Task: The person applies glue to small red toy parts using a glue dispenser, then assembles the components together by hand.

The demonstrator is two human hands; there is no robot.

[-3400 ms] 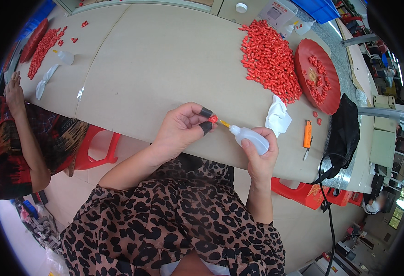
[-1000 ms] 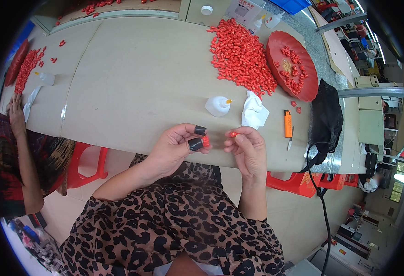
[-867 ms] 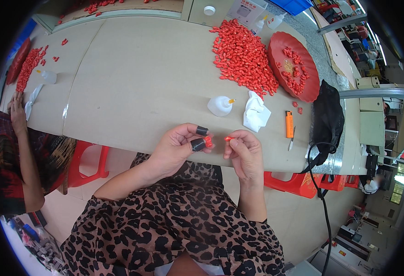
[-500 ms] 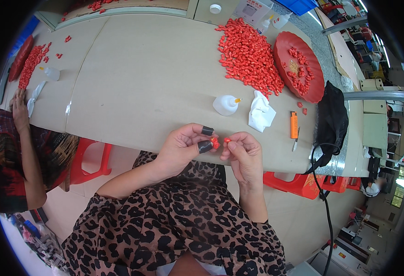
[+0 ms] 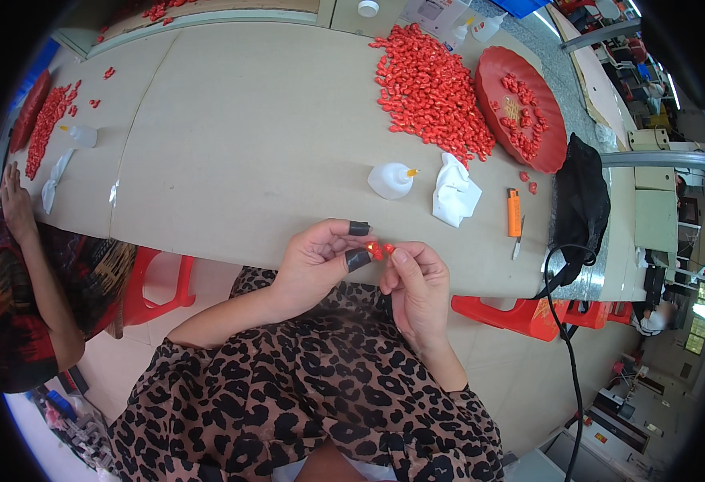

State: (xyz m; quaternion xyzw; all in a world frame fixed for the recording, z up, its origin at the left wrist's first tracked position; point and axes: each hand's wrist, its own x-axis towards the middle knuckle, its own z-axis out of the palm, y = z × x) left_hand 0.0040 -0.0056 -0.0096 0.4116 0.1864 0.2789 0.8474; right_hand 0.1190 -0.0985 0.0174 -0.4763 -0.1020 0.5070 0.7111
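"What's at the left end of the table [image 5: 232,145]?"

"On my feed, a co-worker's hand [image 5: 18,201] at the near edge, fingers stretched out. Past it I get a small red heap [image 5: 43,132] and a yellow-tipped bottle [image 5: 82,136]."

"And the wearer's hands?"

"Over the near edge, right of its middle. I have the left hand [image 5: 312,261] pinching a red piece [image 5: 375,251] at the thumb tip; thumb and forefinger wear black caps. The right hand [image 5: 418,281] is pinched narrow on a second red bit [image 5: 389,248]. At this size I can't tell whether the two bits touch."

"Further right?"

"A white bottle [image 5: 390,181] beyond the hands, then a big red heap [image 5: 433,92] reaching toward the far edge. A crumpled white tissue [image 5: 455,190] lies on its near side, and a red scalloped dish [image 5: 493,80] holding more bits sits against its right. Nearer the right edge I see an orange lighter [image 5: 514,213], a thin knife [image 5: 518,241] just beside it, and a black bag [image 5: 584,189] along that edge."
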